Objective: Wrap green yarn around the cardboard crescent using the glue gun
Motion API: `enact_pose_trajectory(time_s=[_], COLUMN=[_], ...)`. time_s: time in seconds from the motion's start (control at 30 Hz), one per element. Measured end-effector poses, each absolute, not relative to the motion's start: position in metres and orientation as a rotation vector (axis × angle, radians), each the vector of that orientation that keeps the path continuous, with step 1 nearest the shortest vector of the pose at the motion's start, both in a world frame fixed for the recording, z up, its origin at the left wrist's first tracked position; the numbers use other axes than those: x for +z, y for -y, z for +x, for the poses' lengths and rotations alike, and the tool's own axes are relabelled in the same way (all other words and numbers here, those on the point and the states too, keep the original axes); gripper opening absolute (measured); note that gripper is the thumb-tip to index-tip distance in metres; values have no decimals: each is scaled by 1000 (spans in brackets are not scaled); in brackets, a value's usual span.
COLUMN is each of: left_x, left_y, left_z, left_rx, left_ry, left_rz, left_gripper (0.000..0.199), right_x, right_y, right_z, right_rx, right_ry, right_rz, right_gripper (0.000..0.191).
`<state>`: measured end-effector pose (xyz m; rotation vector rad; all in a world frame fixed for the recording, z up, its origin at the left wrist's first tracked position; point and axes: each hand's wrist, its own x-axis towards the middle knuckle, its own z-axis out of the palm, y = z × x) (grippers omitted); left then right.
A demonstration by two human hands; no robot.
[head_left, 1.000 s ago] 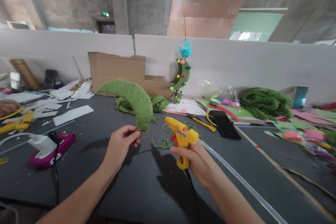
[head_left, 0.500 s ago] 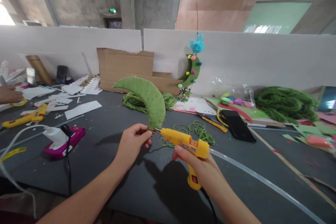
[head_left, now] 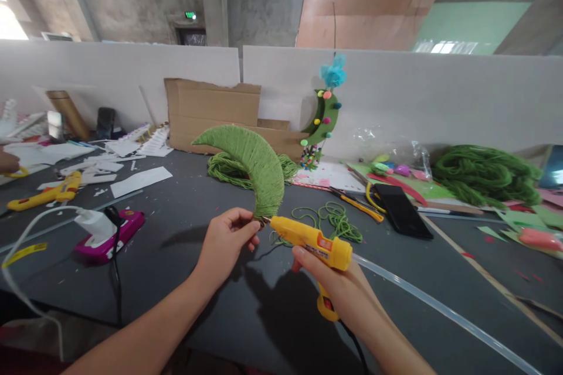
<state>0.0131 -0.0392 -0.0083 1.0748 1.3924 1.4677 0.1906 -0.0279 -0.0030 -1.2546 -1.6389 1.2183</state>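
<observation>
My left hand (head_left: 231,240) pinches the lower tip of a crescent moon (head_left: 259,167) wrapped in green yarn, holding it up above the dark table. Wrapped around a yellow hot glue gun (head_left: 314,239), my right hand (head_left: 334,281) keeps its nozzle at that same lower tip, close to my left fingertips. A long clear glue stick (head_left: 431,299) sticks out of the gun's back end. Behind the crescent lies a bundle of green yarn (head_left: 226,170). A loose tangle of yarn (head_left: 341,224) rests just past the gun.
A purple power strip (head_left: 132,227) with cords and a second yellow glue gun (head_left: 48,194) are at left, near another person's hand (head_left: 9,162). At right lie a black phone (head_left: 402,211), a utility knife (head_left: 360,208) and a yarn heap (head_left: 488,173). A decorated crescent (head_left: 328,117) stands behind.
The crescent has turned slightly in my left hand, showing more of its broad face. The glue gun stays at its lower tip. The other person's hand has shifted left.
</observation>
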Motion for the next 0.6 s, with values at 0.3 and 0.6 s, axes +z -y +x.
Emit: enact_pose_trajectory(time_s=[0.3, 0.6], left_x=[-7, -11], left_y=[40, 38], left_z=[14, 14], left_rx=[1469, 1477], left_ry=[-1405, -1387], left_rz=[1062, 1056], left_gripper=[12, 12], right_x=[1, 4], right_y=[30, 32], right_z=[185, 185], right_rx=[1205, 1168], right_ry=[1653, 1709], right_rz=[-1236, -1259], right_gripper=[31, 30])
